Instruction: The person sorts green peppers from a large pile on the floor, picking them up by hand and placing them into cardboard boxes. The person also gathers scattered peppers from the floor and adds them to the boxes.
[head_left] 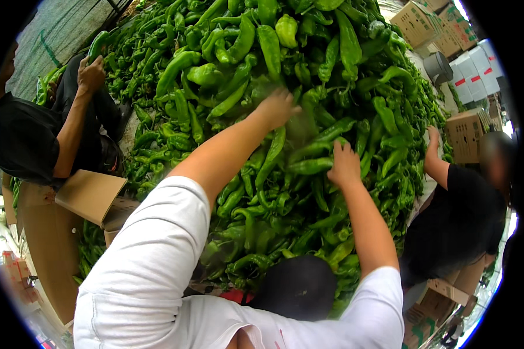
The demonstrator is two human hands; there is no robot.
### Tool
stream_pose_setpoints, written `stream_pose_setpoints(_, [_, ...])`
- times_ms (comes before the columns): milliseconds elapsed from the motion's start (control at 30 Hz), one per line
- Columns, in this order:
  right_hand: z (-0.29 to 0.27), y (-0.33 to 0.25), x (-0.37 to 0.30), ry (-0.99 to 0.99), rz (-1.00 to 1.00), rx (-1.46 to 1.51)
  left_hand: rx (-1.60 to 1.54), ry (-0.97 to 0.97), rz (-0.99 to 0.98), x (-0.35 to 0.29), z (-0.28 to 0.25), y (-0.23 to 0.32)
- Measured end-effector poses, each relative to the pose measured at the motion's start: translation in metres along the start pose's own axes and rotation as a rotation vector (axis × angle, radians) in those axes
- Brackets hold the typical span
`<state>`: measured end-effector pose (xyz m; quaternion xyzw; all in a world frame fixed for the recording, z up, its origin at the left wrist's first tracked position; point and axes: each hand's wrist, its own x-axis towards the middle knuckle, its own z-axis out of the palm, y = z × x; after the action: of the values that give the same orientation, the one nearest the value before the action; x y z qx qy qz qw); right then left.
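Note:
A big heap of long green peppers (268,49) fills the middle of the head view. My left hand (278,109) reaches over the heap, smeared by motion, and what its fingers do cannot be made out. Lower and to its right, my right hand (344,166) has its fingers closed round the end of a green pepper (310,167), which points left. Another pepper lies just above that one, close to the same fingers. Peppers surround both hands.
At the left, a person in black (26,136) holds a pepper beside an open cardboard box (46,232). Another person in black (457,215) reaches into the heap from the right. Cartons (468,136), white boxes (474,72) and a grey bucket (438,67) stand at the right.

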<state>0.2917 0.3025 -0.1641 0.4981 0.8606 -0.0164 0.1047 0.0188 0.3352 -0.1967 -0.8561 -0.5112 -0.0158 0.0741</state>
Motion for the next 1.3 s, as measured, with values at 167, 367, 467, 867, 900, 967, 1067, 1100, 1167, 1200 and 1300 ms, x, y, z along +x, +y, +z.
stream_pose_setpoints(167, [-0.043, 0.03, -0.04, 0.276, 0.145, 0.589, -0.498, 0.464, 0.035, -0.014, -0.093, 0.007])
stream_pose_setpoints(367, [-0.063, 0.04, 0.007, 0.343, 0.028, 1.391, -0.967, 0.458, -1.01, 0.001, -0.124, -0.086])
stream_pose_setpoints(467, [-0.056, 0.007, 0.06, 0.026, -0.126, 1.328, -0.647, 0.186, -1.177, 0.038, -0.102, -0.073])
stream_pose_setpoints(867, [-0.017, -0.036, 0.066, 0.265, -0.209, 1.395, -1.852, 0.141, -0.483, -0.021, -0.065, -0.059])
stream_pose_setpoints(900, [-0.015, -0.032, 0.05, 0.148, -0.094, 1.617, -2.009, 0.072, -0.486, -0.032, -0.087, -0.051])
stream_pose_setpoints(967, [-0.037, -0.043, 0.025, -0.042, -0.182, 1.957, -2.183, 0.107, -0.539, -0.059, -0.113, -0.036])
stream_pose_setpoints(1067, [-0.073, -0.079, -0.005, -0.205, -0.257, 2.232, -2.306, 0.084, -0.586, -0.103, -0.155, -0.019])
stream_pose_setpoints(1100, [-0.084, -0.091, -0.012, -0.315, -0.281, 2.321, -2.321, 0.085, -0.661, -0.12, -0.177, -0.019])
stream_pose_setpoints(1167, [-0.114, -0.127, -0.028, -0.565, -0.386, 2.494, -2.193, 0.045, -0.634, -0.164, -0.213, -0.024])
stream_pose_setpoints(1200, [-0.125, -0.15, -0.037, -0.682, -0.41, 2.488, -2.1, 0.024, -0.651, -0.191, -0.232, -0.026])
stream_pose_setpoints(1300, [-0.159, -0.229, -0.07, -1.022, -0.524, 2.42, -1.97, 0.014, -0.812, -0.283, -0.299, -0.03])
